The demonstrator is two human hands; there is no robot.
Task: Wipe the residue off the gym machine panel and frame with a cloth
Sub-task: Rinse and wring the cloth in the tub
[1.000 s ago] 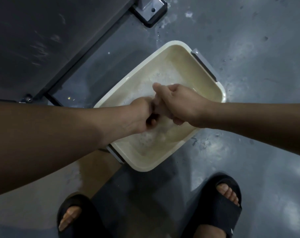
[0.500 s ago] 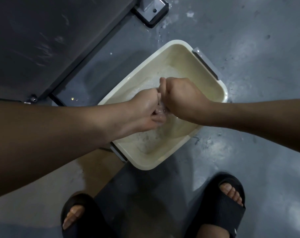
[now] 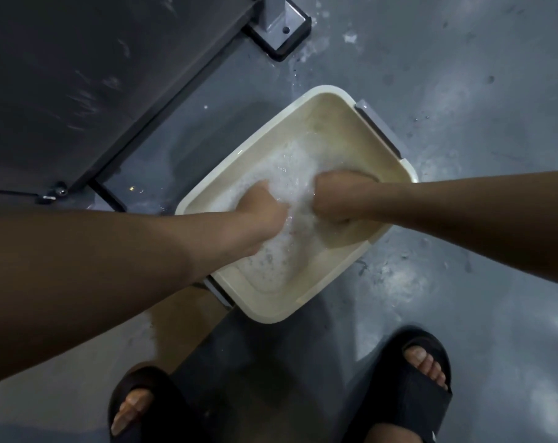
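Left hand [image 3: 266,204] and right hand [image 3: 333,199] in basin [image 3: 273,316] suds; fingers buried in foam, grip unclear. Cloth unseen, probably under foam. Streaked panel [image 3: 79,75] upper left. Risk: slosh onto wet floor [image 3: 463,107], sandals [image 3: 408,398] slip.

A cream plastic basin [image 3: 335,123] sits on a grey painted floor [image 3: 463,91], set at an angle to the view. White foam [image 3: 290,174] covers much of the cloudy water inside it. A grey handle [image 3: 378,131] runs along its far right rim, and a second grey handle [image 3: 218,292] shows at its near left edge. Wet splashes [image 3: 351,36] mark the floor beyond the basin. Two black slide sandals, left [image 3: 169,420] and right [image 3: 408,401], stand at the bottom edge.
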